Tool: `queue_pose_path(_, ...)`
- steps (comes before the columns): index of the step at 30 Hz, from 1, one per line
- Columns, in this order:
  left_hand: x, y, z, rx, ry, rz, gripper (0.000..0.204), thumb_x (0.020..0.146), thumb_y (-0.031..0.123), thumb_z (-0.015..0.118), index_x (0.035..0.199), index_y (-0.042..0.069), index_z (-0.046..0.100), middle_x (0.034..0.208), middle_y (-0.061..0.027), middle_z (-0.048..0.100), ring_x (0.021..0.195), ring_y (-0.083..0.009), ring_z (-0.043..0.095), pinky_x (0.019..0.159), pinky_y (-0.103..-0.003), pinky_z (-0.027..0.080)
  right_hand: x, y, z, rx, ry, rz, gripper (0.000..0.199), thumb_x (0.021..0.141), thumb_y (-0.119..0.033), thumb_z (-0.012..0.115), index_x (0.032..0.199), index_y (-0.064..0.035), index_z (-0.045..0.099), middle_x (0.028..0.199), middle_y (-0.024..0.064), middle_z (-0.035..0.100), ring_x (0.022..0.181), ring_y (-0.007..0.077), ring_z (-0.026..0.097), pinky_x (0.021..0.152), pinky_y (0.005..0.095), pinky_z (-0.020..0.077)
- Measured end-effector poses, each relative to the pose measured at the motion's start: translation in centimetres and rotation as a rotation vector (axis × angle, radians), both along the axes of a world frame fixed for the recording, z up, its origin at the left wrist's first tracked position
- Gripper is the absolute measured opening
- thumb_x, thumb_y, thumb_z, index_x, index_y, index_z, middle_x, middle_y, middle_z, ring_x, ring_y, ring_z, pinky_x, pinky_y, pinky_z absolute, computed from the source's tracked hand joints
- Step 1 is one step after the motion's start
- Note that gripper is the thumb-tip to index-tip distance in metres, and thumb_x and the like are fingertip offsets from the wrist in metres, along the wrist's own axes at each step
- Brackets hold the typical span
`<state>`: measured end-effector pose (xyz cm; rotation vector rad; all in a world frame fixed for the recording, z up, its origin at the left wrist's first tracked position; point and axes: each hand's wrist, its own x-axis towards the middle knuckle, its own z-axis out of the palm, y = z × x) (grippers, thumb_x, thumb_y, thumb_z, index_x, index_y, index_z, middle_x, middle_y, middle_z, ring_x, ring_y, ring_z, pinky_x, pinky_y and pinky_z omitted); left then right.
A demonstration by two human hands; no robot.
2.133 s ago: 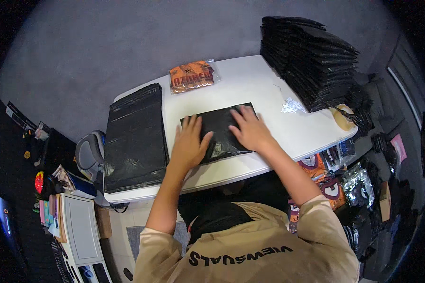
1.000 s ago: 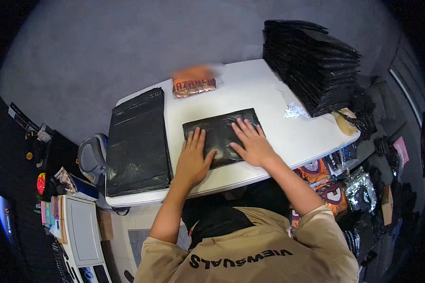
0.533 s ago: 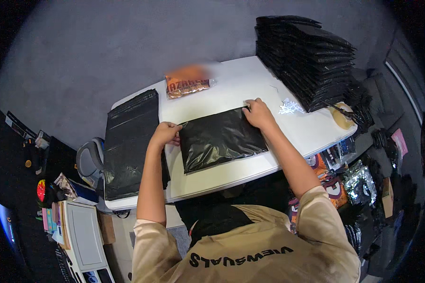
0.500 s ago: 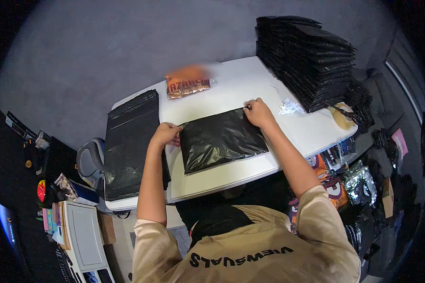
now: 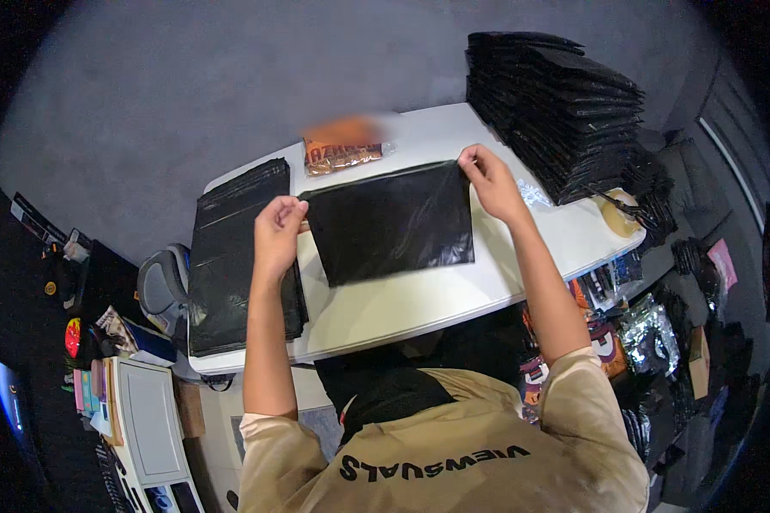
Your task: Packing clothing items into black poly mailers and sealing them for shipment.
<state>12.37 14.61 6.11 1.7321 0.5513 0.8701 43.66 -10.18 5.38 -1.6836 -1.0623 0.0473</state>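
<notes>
One white table [image 5: 419,299] as landmark, rounded at the corners, standing on grey carpet. At its right far corner, a tall stack of black bags [image 5: 556,111], piled well above the tabletop and spilling a little over the edge. Along its left end, a flat pile of black bags [image 5: 235,248], lying lengthwise and overhanging the near edge. Over the table's middle, one black plastic bag [image 5: 393,218], held up by its two far corners and stretched flat between both hands, lower edge hanging just above the tabletop, whether touching it cannot be told. At the bag's left corner, left hand [image 5: 278,235], fingers curled and pinched closed on the plastic. At the bag's right corner, right hand [image 5: 488,175], likewise pinched closed on the plastic, forearm crossing the table's near edge. At the table's far edge, just beyond the held bag, an orange packet [image 5: 342,152], lying flat. At the table's right end, near the tall stack, a roll of tape [image 5: 616,214]. Between that roll and the right hand, a small clear wrapper [image 5: 530,192] on the tabletop.
</notes>
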Motion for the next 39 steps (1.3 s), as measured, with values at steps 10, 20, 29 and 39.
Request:
queue_pose_path(10,-3.1,-1.8,-0.4,0.026,-0.177,0.014,0.006,0.103,0.007,0.075,0.105,0.004,0.07,0.094,0.0027,0.07,0.081,-0.0042,0.064,0.075,-0.021,0.053,-3.1,-3.1,2.2,0.081,0.006,0.051,0.018,0.11,-0.02,0.064,0.114,-0.0021,0.063,0.1,0.0068,0.069,0.09,0.013,0.062,0.085,0.0304,0.052)
queue_pose_path(20,2.6,-5.1,-4.1,0.419,-0.215,0.366,0.022,0.114,0.016,0.053,0.101,-0.002,0.056,0.08,-0.0073,0.051,0.075,-0.0144,0.045,0.068,-0.035,0.043,-5.9,1.8,-3.8,0.312,0.039,-0.257,0.028,0.114,-0.025,0.055,0.101,-0.0004,0.053,0.075,0.019,0.056,0.067,0.0262,0.054,0.068,0.0396,0.0472)
queue_pose_path(29,4.1,-5.5,-1.0,0.485,-0.254,0.481,0.028,0.115,0.018,0.05,0.097,-0.003,0.057,0.076,-0.0068,0.048,0.073,-0.0117,0.047,0.066,-0.035,0.044,-5.8,1.4,-1.1,0.267,-0.078,-0.403,0.032,0.115,-0.023,0.051,0.092,-0.0001,0.053,0.068,0.0278,0.056,0.063,0.0499,0.06,0.059,0.0517,0.0436)
queue_pose_path(39,2.2,-3.3,-8.3,0.268,0.547,0.332,0.048,0.111,0.036,0.05,0.109,-0.006,0.073,0.109,-0.0347,0.073,0.108,-0.053,0.07,0.093,-0.054,0.054,-3.7,-0.9,-7.6,-0.547,-0.19,-0.305,0.037,0.11,-0.029,0.054,0.103,0.0038,0.071,0.094,0.0334,0.074,0.093,0.0519,0.073,0.087,0.0589,0.0573)
